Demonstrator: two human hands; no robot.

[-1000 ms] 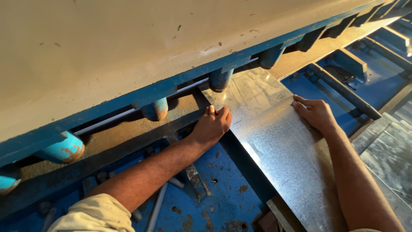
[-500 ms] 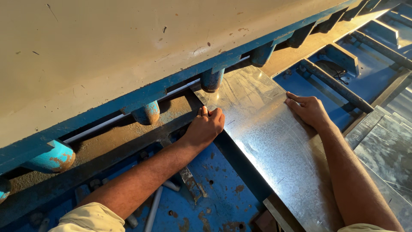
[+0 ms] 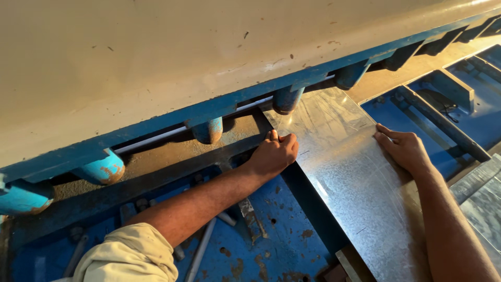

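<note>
Galvanised steel, a long spangled sheet (image 3: 355, 183), lies flat on the blue machine bed (image 3: 271, 245), its far end pushed under the row of blue cylindrical hold-down feet (image 3: 287, 99) at the front of the machine. Left hand (image 3: 274, 154): fingers curled, tips pressed on the sheet's left edge near its far corner, thumb alongside; it pinches or steadies the edge rather than lifting it. Whether the fingers wrap beneath the sheet cannot be told. Right hand (image 3: 404, 149): fingers extended and close together, lying flat on the sheet's right edge, palm down, nothing enclosed. Both forearms reach in from the near side; a rolled pale cloth sleeve (image 3: 128, 258) shows on the left arm. Surface: the bed is painted blue, chipped and rust-spotted, with dark support bars (image 3: 443, 122) running towards the machine and a few bolts (image 3: 201, 250) lying loose on the left. A brown, dusty strip (image 3: 172, 154) runs under the hold-down feet. Above it a large cream-coloured housing (image 3: 209, 47), scuffed and speckled, fills the upper half of the view, edged below in blue. A second galvanised sheet (image 3: 482, 203) lies at the far right. Warm low light falls across everything.
</note>
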